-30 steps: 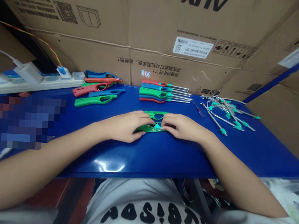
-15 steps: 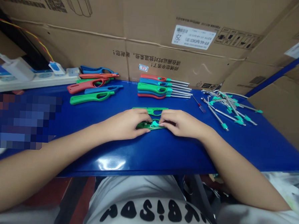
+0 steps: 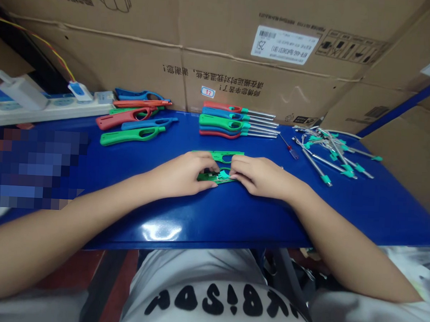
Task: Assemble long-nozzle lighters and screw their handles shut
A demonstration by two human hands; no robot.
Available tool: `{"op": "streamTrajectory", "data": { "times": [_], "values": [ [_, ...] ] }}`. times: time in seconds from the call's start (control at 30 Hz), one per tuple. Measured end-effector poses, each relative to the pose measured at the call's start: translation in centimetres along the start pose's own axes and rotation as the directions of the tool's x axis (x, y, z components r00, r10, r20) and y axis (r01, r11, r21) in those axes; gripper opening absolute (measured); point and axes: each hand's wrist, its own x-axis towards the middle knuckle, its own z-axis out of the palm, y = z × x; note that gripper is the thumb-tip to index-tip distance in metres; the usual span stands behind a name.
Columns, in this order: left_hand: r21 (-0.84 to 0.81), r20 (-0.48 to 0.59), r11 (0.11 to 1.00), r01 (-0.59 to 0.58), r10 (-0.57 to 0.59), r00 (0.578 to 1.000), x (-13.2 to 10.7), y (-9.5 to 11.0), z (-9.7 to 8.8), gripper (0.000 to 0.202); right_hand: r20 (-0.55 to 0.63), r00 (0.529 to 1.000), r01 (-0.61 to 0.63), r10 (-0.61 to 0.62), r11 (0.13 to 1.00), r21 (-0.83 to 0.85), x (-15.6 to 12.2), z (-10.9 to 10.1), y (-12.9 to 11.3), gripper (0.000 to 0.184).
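Observation:
My left hand point(image 3: 190, 173) is closed on a green lighter casing half point(image 3: 206, 178), fingers along the far edge and thumb at the near one. Inside that casing half sits a teal trigger piece point(image 3: 223, 175) with thin pale wires. My right hand point(image 3: 262, 177) pinches at the casing's right end, by the teal piece. A small metallic tip shows just beyond the right hand; whatever lies under that palm is hidden. Directly behind, a second green casing half point(image 3: 218, 154) rests on the blue table point(image 3: 212, 218), partly covered by the fingers.
Colored lighter casings point(image 3: 132, 135) lie at the back left, beside a white power strip point(image 3: 55, 109). Lighters with metal rods point(image 3: 222, 124) are stacked at the back middle. To the right are a small screwdriver point(image 3: 292, 152) and a pile of metal rods with teal pieces point(image 3: 336, 155). Cardboard point(image 3: 134, 51) stands behind.
The camera view has shifted slightly. Both hands stay at the green casing half, and the right fingers have moved only a little around the teal piece.

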Motion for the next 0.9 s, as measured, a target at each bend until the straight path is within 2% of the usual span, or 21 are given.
{"op": "streamTrajectory", "data": {
  "times": [0.33,0.67,0.9],
  "values": [
    [0.007,-0.014,1.0,0.017,-0.016,1.0,0.15,0.06,0.15,0.027,0.003,1.0,0.004,-0.004,0.996,-0.09,-0.01,-0.13,-0.43,0.017],
    [0.019,-0.025,1.0,0.013,-0.012,1.0,0.11,-0.12,0.24,0.025,0.014,0.999,0.03,-0.03,0.998,-0.046,-0.01,-0.1,-0.27,0.02],
    [0.034,-0.026,0.999,0.012,-0.011,1.0,0.07,-0.01,0.09,0.025,0.024,0.999,0.025,-0.023,0.997,-0.077,-0.02,-0.27,-0.61,0.023]
  ]
}}
